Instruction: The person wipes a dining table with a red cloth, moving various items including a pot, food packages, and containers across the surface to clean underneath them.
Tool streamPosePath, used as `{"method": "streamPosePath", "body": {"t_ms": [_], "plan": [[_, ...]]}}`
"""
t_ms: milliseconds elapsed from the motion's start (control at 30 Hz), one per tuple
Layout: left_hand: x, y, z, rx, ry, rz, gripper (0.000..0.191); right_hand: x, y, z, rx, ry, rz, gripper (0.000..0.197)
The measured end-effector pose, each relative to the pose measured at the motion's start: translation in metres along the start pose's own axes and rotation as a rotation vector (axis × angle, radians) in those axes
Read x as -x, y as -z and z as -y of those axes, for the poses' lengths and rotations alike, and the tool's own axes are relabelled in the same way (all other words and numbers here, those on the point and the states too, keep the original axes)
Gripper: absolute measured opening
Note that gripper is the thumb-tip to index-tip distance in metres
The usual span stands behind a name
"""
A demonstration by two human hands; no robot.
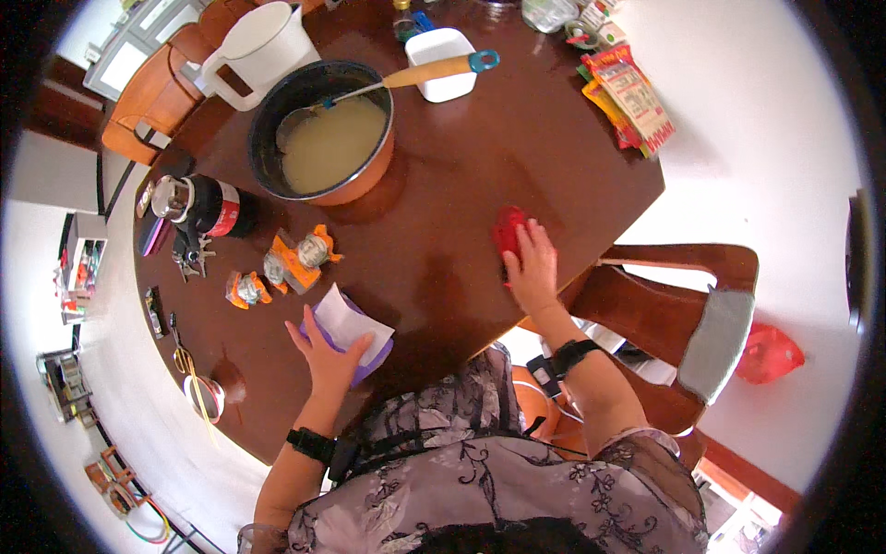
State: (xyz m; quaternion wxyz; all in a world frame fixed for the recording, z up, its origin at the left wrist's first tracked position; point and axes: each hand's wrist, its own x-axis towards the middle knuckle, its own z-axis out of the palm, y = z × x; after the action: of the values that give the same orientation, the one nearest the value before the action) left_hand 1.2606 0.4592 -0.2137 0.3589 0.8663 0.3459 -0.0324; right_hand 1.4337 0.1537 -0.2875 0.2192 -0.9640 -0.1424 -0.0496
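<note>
My left hand (pixel 329 360) spans a purple pad or packet (pixel 381 353) at the table's near edge, with its thumb on the sheet of white paper (pixel 346 318) on top. The fingers are spread along the left side, and part of the purple thing is hidden under the paper. To the right, my right hand (pixel 536 270) rests on a crumpled red cloth or packet (pixel 509 228), fingers over its right side. Beyond my left hand lie several orange-and-clear wrapped round items (pixel 313 251). A deep orange pot (pixel 360 183) with a dark inside holds cloudy, pale yellowish liquid.
A wooden-handled utensil (pixel 429 71) leans across the pot's rim, over a white container (pixel 443 45). Near the pot stand a white jug (pixel 259 52) and a dark flask (pixel 225 208). Keys (pixel 194 260), a small bowl (pixel 211 398), food packets (pixel 630 97) and a wooden chair (pixel 637 291) surround the workspace.
</note>
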Motion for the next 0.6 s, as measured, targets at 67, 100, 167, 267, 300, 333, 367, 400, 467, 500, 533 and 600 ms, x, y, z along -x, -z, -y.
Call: {"method": "streamPosePath", "body": {"t_ms": [67, 100, 167, 267, 300, 333, 367, 400, 467, 500, 533, 600], "plan": [[0.0, -0.002, 0.002, -0.008, -0.013, 0.013, 0.118, 0.007, -0.002, 0.041, -0.013, 0.046, 0.128, 0.05], [-0.003, -0.004, 0.001, -0.008, -0.02, 0.014, 0.118, 0.014, -0.001, 0.065, 0.014, 0.098, 0.194, 0.051], [-0.004, -0.011, -0.001, -0.04, -0.053, -0.015, 0.116, 0.029, -0.004, 0.096, -0.202, 0.231, 0.329, 0.05], [-0.004, -0.015, -0.005, -0.05, -0.109, -0.045, 0.114, 0.059, -0.015, 0.101, -0.273, 0.441, 0.223, 0.048], [-0.002, -0.015, -0.004, -0.022, -0.128, -0.047, 0.113, 0.061, -0.015, 0.094, -0.274, 0.538, 0.282, 0.047], [-0.001, -0.014, -0.004, -0.023, -0.127, -0.04, 0.113, 0.062, -0.013, 0.086, -0.275, 0.635, 0.34, 0.047], [-0.002, -0.013, -0.006, -0.04, -0.085, -0.066, 0.112, 0.06, -0.009, 0.071, -0.274, 0.627, 0.345, 0.047], [-0.004, -0.009, -0.005, -0.06, -0.04, -0.1, 0.11, 0.049, 0.0, 0.053, -0.137, 0.583, 0.32, 0.043], [-0.009, -0.011, 0.034, -0.015, -0.037, -0.193, 0.109, 0.012, 0.022, 0.016, -0.008, 0.546, 0.289, 0.039], [-0.006, -0.014, 0.053, 0.027, -0.033, -0.281, 0.107, -0.012, 0.036, -0.002, 0.115, 0.293, 0.283, 0.033], [-0.001, -0.014, 0.057, 0.063, 0.08, -0.329, 0.098, -0.031, 0.047, -0.026, 0.235, 0.036, 0.277, 0.028], [0.0, -0.011, 0.057, 0.232, 0.164, -0.236, 0.091, -0.052, 0.05, -0.097, 0.306, -0.21, -0.034, 0.033]]}}
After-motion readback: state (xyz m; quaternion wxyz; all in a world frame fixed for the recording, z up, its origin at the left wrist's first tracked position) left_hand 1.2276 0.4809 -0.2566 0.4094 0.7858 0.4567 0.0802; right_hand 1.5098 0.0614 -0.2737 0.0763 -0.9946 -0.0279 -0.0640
